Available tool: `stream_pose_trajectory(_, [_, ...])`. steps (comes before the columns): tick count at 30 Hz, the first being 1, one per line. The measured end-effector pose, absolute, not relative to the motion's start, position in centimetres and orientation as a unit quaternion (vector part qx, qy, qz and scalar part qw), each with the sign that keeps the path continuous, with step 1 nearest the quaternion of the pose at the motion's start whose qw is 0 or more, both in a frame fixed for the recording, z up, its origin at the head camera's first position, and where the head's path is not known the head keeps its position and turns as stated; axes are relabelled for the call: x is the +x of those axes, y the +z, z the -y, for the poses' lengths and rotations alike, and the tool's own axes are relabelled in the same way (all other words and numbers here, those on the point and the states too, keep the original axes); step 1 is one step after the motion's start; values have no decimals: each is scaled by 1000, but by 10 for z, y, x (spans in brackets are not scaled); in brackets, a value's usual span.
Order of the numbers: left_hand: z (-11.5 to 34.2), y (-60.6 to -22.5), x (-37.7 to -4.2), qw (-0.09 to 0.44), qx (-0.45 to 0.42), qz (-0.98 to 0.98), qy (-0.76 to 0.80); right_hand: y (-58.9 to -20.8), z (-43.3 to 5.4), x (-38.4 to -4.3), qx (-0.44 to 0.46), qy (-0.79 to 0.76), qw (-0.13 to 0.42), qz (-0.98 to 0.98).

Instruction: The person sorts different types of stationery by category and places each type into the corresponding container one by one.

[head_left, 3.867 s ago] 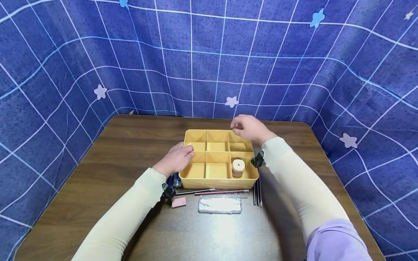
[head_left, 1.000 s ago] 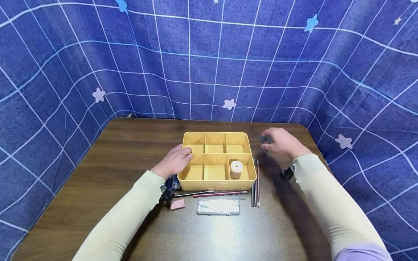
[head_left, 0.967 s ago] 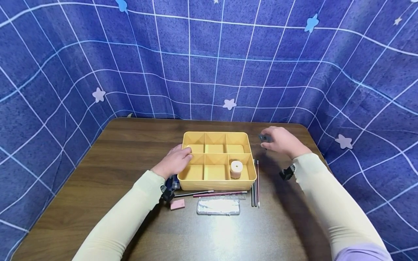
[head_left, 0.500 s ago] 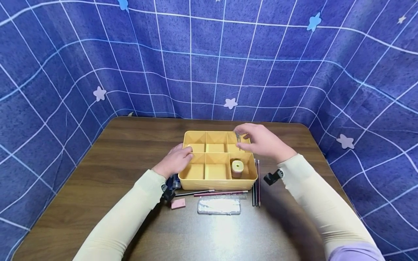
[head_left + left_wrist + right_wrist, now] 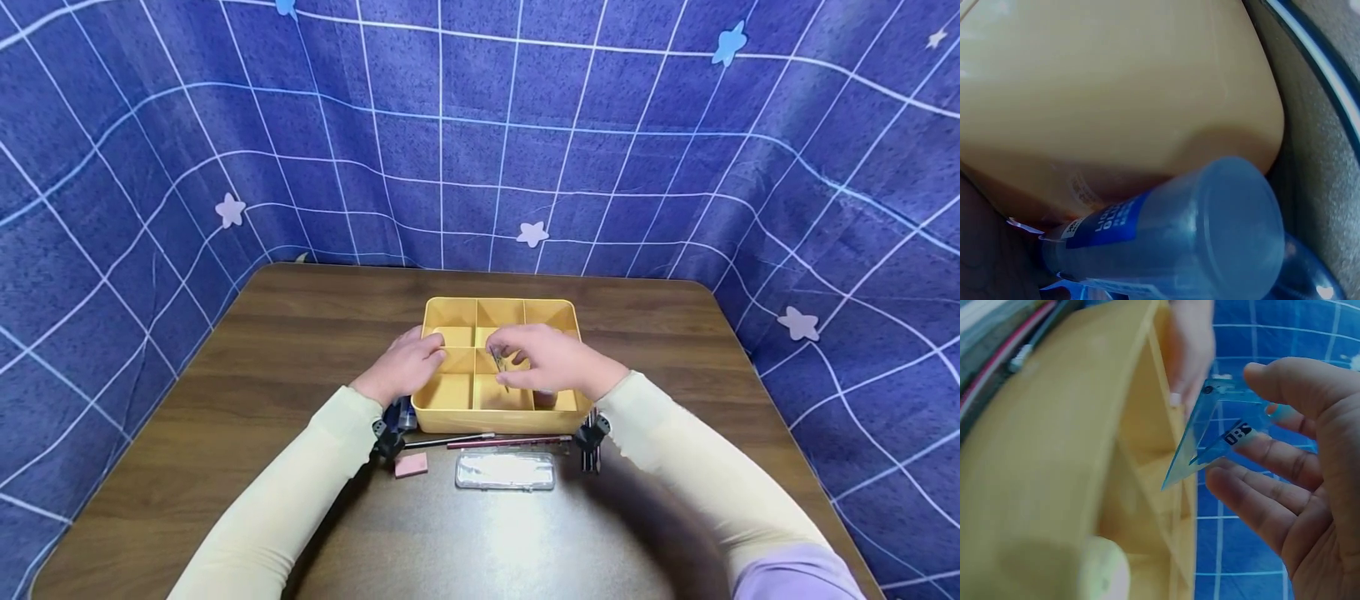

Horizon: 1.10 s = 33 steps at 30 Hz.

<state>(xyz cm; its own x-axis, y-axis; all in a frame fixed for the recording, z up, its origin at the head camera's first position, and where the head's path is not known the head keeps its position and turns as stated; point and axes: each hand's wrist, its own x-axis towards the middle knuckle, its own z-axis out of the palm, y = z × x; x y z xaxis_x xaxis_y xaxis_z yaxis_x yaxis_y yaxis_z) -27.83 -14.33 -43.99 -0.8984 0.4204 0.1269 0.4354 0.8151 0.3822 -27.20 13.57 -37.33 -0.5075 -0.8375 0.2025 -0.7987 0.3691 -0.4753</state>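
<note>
My left hand (image 5: 401,364) grips the left wall of a yellow six-compartment box (image 5: 442,423), its thumb over the rim. Between the thumb and fingers of my right hand (image 5: 555,360) is a clear bluish set square (image 5: 1188,447). It hangs tilted, one corner pointing down, over the front middle compartment. In the front right compartment stands a small cream-and-pink block (image 5: 1107,569) with a hole in its top, partly hidden by my right hand in the head view. A translucent tube with a blue label (image 5: 1172,231) lies against the box's outer left side, under my left wrist.
Before the box lie pencils (image 5: 510,442), a clear flat case (image 5: 505,472) and a pink eraser (image 5: 411,465). Several more pencils (image 5: 591,458) lie along its right side, partly under my right wrist. A blue gridded curtain (image 5: 480,167) hangs behind the wooden table (image 5: 337,292).
My right hand, holding nothing visible at first, had the set square right of the box a second ago and has carried it left over the front middle compartment. My left hand stays put.
</note>
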Motion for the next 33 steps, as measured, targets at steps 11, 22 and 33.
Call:
stream_pose_trajectory(11, [144,-441,-282,16,-225,954,-199,-401,-120,-272,-498,-233,23,-835])
stream_pose_trajectory(22, [143,-439,-281,14,-227,953,-201,-405,-120,-270,-510,-204,-15,-836])
stream_pose_trajectory(33, [144,-440,-280,18,-229,953,-198,-406,-122,-266,-492,-231,-16,-839])
